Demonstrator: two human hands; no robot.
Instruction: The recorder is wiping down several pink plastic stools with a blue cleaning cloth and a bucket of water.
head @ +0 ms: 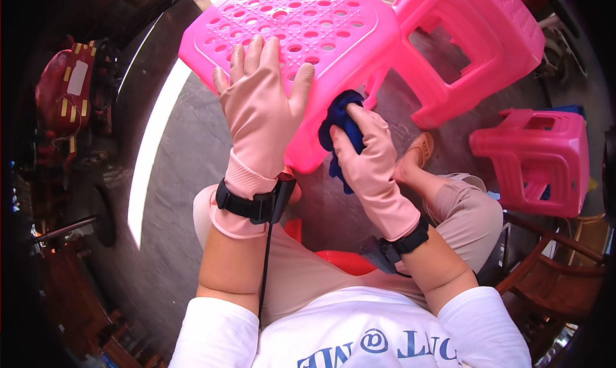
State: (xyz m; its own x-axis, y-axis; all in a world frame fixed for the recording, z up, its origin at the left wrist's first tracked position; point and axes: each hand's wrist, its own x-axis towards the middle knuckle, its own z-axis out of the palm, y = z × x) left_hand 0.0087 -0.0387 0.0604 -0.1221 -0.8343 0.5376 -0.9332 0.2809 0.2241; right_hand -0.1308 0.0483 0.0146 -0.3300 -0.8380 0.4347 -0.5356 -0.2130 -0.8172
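Observation:
A pink plastic stool (293,21) with a perforated seat stands before me. My left hand (264,89), in a pink rubber glove, rests on the near left part of the seat, fingers spread, holding nothing. My right hand (368,151), gloved alike, grips a dark blue cloth (341,120) against the stool's near right side, by a leg. The cloth hangs partly below my fingers. Each wrist bears a black strap with a small device.
A second pink stool (481,45) lies tipped at the upper right, close to the first. Another pink stool (534,161) is at the right. Wooden chair parts (553,281) are at the lower right. A red cargo-like object (65,91) is at the far left. Sunlight falls on the grey floor (192,175).

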